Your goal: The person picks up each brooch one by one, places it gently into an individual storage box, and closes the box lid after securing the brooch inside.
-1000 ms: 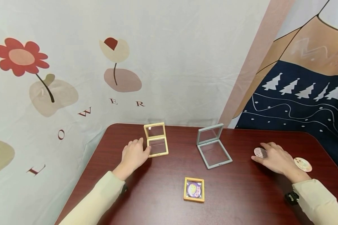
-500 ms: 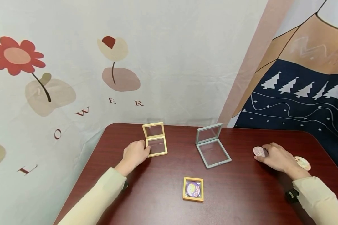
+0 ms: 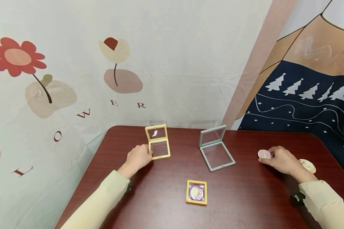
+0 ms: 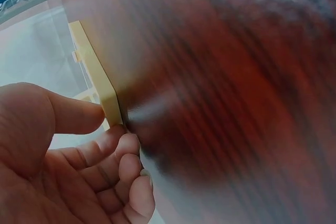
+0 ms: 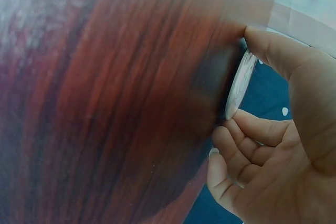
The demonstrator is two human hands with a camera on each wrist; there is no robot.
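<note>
On the white cloth [image 3: 183,60] at left, "L O W E R" is printed. Left of centre, a hinged yellow square frame [image 3: 159,140] is pinched by the left hand [image 3: 138,156]. Lower centre, a round purple badge [image 3: 196,193] bears lettering too small to be read. At right, a flat round pink disc [image 3: 264,154] is pinched by the right hand [image 3: 283,161].

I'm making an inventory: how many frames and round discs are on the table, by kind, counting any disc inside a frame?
Open frames: 2 (yellow frame, grey frame)
Closed frames: 1 (orange frame)
Round discs: 3 (pink disc, cream disc, purple disc inside the orange frame)
Total: 6
</note>
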